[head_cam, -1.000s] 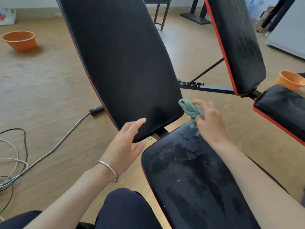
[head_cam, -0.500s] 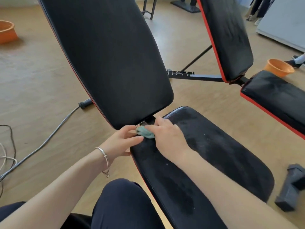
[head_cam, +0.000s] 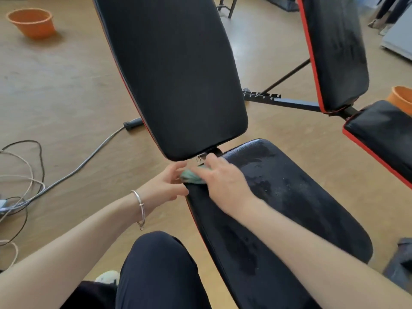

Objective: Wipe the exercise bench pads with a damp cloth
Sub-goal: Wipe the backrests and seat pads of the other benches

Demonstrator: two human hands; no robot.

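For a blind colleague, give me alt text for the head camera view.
A person's right hand holds a bunched green cloth against a corner of the black seat pad by the hinge, left hand beside it. The tilted back pad rises behind; an orange basin sits on the floor.

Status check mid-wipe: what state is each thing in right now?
seat pad, flat, wet streaks.
back pad, raised, no streaks visible.
cloth, bunched, on seat pad's hinge-end corner.
right hand, holds cloth down on seat pad.
left hand, fingers relaxed, beside cloth.
basin, upright on floor.
second bench, back raised.
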